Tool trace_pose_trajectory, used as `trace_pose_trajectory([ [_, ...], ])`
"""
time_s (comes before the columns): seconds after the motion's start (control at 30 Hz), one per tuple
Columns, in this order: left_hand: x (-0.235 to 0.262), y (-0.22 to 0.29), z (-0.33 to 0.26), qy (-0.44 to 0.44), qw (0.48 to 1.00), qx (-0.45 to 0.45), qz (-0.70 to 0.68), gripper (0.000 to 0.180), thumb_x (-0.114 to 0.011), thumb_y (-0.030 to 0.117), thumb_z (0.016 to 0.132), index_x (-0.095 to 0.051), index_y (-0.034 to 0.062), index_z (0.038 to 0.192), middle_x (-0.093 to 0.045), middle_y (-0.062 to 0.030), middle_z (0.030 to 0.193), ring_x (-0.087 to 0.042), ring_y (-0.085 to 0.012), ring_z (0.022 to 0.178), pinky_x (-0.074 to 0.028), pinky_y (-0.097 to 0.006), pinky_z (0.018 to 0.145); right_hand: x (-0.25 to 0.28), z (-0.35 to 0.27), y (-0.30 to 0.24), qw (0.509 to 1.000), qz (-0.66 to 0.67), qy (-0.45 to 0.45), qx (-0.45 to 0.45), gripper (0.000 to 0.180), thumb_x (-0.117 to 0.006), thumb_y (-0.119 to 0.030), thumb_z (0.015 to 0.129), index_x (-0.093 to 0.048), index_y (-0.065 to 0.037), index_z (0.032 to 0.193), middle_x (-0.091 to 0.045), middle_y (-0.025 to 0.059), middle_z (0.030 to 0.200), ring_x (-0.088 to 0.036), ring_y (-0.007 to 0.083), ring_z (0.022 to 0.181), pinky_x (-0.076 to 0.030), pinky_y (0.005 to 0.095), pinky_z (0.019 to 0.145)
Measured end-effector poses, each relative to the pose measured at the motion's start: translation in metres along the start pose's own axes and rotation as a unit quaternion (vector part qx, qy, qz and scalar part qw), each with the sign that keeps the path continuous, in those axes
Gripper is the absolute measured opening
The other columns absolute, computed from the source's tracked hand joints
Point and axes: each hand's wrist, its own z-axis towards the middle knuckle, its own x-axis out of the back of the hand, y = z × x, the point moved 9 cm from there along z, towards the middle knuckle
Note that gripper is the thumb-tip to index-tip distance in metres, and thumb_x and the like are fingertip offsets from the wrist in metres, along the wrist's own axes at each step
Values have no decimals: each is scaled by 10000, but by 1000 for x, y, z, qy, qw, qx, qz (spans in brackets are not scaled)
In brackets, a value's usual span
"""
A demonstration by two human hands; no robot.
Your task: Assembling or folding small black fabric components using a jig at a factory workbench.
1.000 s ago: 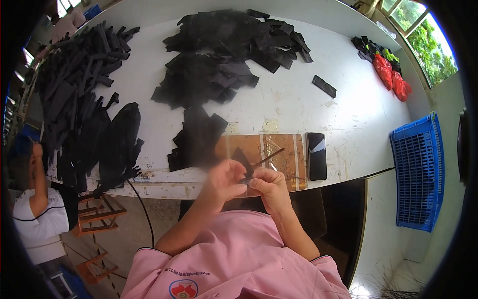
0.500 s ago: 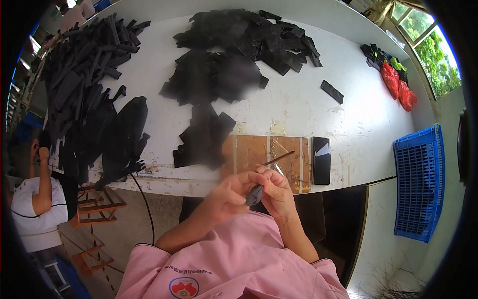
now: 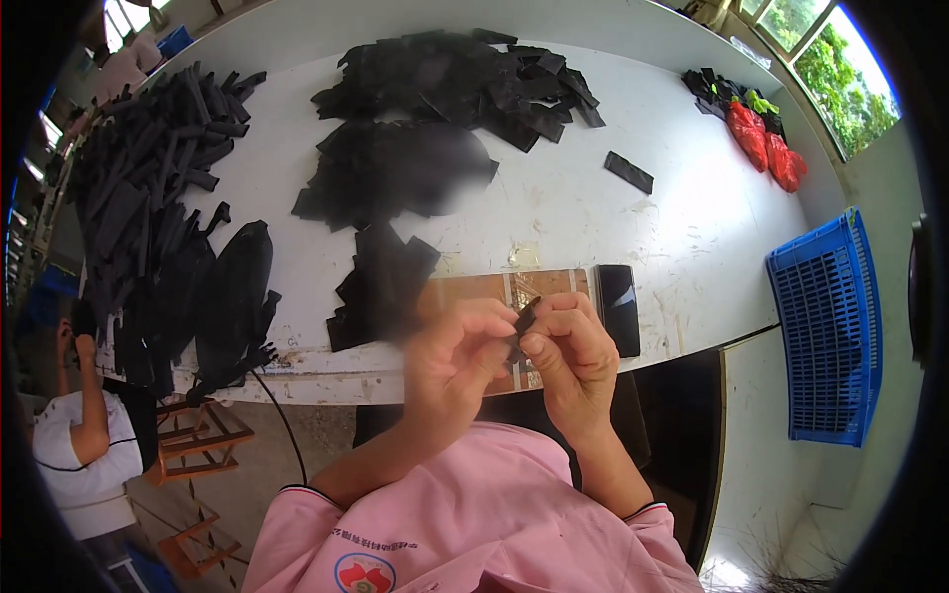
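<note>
Over the table's front edge, my left hand [image 3: 450, 366] and my right hand [image 3: 571, 364] meet with their fingertips pinched. Between them is a small black fabric piece [image 3: 526, 318], narrow and folded, gripped from both sides. My fingers cover most of it. Just beyond my hands lies a brown board [image 3: 465, 288] crossed by strips of clear tape. A pile of flat black fabric pieces [image 3: 381, 277] lies to the left of the board, partly blurred.
More flat black pieces [image 3: 534, 94] spread toward the back. At left is a heap of rolled black strips [image 3: 148, 168]. A dark phone [image 3: 618, 311], a lone black piece [image 3: 629, 172], red bags [image 3: 748, 136] and a blue crate [image 3: 825, 331] are on the right. Another person [image 3: 89, 435] works at far left.
Both hands have moved up and forward from near my chest to over the board's front edge, holding the black piece. The thin dark stick beside my right hand no longer shows.
</note>
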Motion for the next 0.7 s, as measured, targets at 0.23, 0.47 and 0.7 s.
trace_pose_trajectory([
  [0.23, -35, -4, 20, -128, 879, 234, -396, 146, -489, -58, 801, -455, -1, 930, -569, -162, 822, -303, -10, 335, -248, -164, 301, -4, 13, 22, 915, 315, -95, -233, 220, -527, -230, 861, -508, -49, 738, -477, -52, 652, -393, 22, 633, -313, 167, 558],
  [0.47, -14, -114, 13, 21, 753, 430, -498, 201, -415, 96, 881, -506, 2, 1033, -586, -61, 747, -265, -1, 295, -182, -154, 294, -34, -26, 120, 817, 393, -96, -411, 253, -524, -274, 858, -526, -59, 725, -460, -49, 617, -344, 27, 508, -256, 178, 446],
  [0.7, -9, -98, 29, 115, 682, 416, -590, 197, -389, 13, 849, -476, -64, 1007, -580, -93, 704, -270, -15, 295, -179, -147, 279, -35, 13, 96, 883, 284, -140, -346, 251, -522, -233, 855, -501, -38, 699, -415, -32, 568, -348, 53, 502, -258, 195, 460],
])
